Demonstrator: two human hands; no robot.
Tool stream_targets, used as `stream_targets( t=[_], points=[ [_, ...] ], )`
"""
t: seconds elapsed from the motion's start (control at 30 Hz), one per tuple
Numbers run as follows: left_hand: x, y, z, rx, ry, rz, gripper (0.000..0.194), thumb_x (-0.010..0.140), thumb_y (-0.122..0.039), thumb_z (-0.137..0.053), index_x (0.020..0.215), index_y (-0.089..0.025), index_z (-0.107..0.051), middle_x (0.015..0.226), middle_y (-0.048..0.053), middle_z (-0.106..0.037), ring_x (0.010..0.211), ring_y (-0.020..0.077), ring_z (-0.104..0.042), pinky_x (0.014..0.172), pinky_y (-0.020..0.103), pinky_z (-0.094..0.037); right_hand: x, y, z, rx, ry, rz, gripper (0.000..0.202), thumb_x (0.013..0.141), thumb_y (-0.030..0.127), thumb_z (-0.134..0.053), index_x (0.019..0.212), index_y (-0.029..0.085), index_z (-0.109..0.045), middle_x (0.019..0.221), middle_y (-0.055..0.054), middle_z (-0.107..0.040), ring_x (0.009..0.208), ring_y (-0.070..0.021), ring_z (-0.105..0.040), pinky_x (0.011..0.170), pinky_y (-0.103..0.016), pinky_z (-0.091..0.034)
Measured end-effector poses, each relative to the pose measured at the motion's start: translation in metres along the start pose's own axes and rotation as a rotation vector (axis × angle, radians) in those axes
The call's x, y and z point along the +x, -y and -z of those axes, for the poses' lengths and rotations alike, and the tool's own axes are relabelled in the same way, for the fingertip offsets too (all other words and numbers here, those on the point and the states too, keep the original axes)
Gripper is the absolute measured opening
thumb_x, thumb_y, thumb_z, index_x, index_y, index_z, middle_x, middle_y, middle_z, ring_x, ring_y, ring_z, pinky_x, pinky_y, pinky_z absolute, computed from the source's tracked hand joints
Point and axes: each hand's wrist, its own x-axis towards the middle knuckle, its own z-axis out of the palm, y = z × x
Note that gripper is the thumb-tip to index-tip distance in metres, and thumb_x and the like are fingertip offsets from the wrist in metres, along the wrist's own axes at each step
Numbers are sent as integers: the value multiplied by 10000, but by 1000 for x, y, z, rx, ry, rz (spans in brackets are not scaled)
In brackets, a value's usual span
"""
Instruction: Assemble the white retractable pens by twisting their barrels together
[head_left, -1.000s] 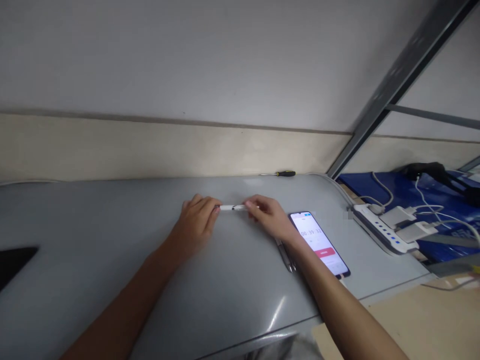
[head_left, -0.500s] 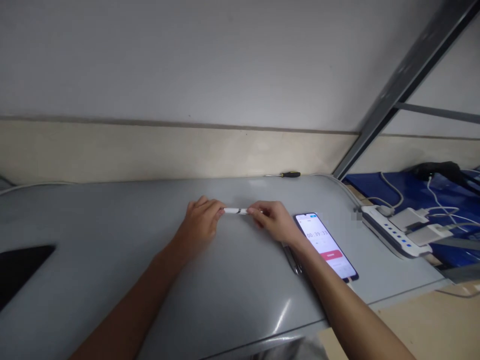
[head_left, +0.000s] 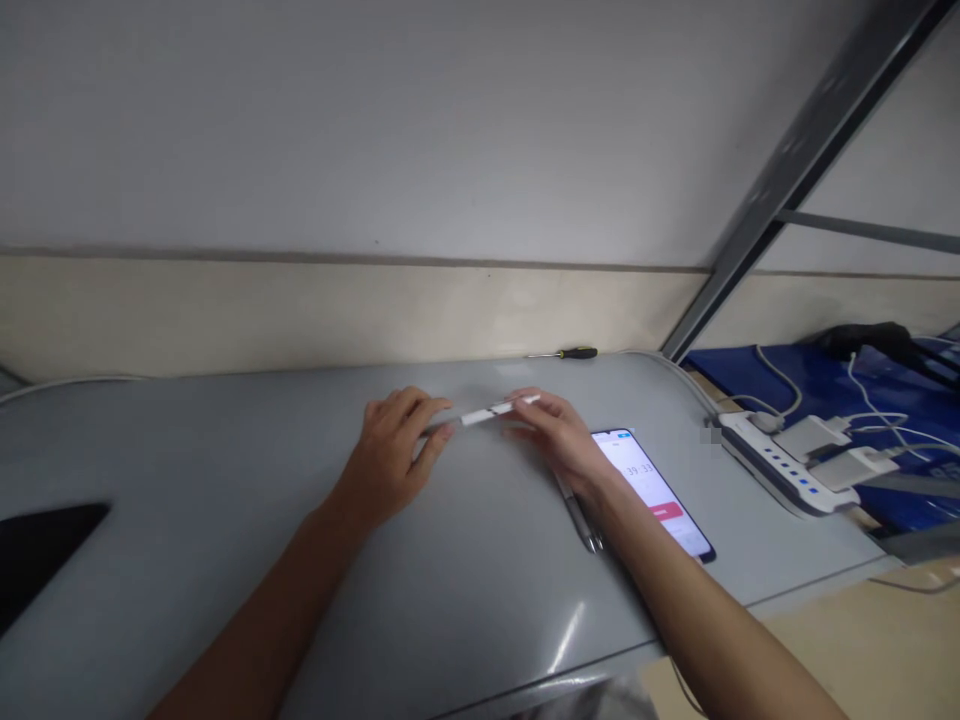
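A slim white pen [head_left: 484, 412] with dark marks and a greyish left end is held above the grey desk, tilted up to the right. The fingers of my right hand [head_left: 555, 435] are closed on its right part. My left hand [head_left: 394, 445] is at the greyish end, thumb and index finger apart around it; whether they touch the pen is hard to make out. Partly under my right wrist lies a grey pen [head_left: 577, 520]. Beside that forearm a phone [head_left: 664, 505] shows a running timer.
Against the wall lies a screwdriver [head_left: 577, 353] with a black and yellow handle. A white power strip [head_left: 780, 465] with plugged-in chargers and cables stands at the right, near a slanted metal post [head_left: 750, 240]. A black object [head_left: 49, 550] is at the left edge.
The white pen has tilted, its right end now higher, and more of it shows. My left fingers have spread from their pinch. My right hand has turned, its fingers lifting.
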Motion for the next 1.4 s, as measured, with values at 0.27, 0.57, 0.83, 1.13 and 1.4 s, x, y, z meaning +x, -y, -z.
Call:
stream_targets(
  t=[0.27, 0.57, 0.83, 1.13, 1.4],
  points=[
    [1, 13, 2, 160, -120, 233, 225, 950, -304, -409, 958, -179, -596, 881, 69, -617, 892, 227, -563, 854, 390, -436, 2, 3, 7, 410, -80, 12, 367, 833, 390, -686, 1142, 338, -496, 600, 99, -408, 403, -59, -256, 370, -177, -175],
    [-4, 24, 2, 392, 169, 551, 286, 892, -338, -457, 1019, -136, -615, 1057, 180, -597, 1064, 368, -520, 777, 453, -455, 1, 5, 6, 381, -43, -20, 327, 847, 394, -671, 1088, 344, -455, 607, 97, -302, 426, -63, -157, 372, -177, -99],
    [-7, 28, -4, 462, 226, 529, 319, 894, -386, -420, 1023, -175, -621, 1045, 157, -607, 1025, 345, -540, 739, 408, -475, 1, 6, 6, 343, -27, -31, 304, 850, 405, -659, 1049, 330, -442, 595, 99, -261, 422, -64, -132, 373, -181, -88],
    [-5, 25, -1, 392, 221, 554, 318, 893, -362, -447, 1069, -152, -608, 1072, 194, -584, 1089, 375, -523, 785, 453, -482, 5, 4, 8, 396, -61, -89, 305, 812, 393, -687, 949, 265, -447, 578, 105, -283, 420, -52, -128, 372, -172, -74],
    [-8, 29, -3, 492, 204, 473, 282, 899, -356, -425, 998, -175, -618, 1007, 176, -606, 1007, 370, -558, 705, 439, -497, 3, 6, 7, 118, 20, -94, 243, 793, 389, -636, 964, 223, -589, 678, 36, -527, 560, -104, -459, 484, -211, -350]
  ],
)
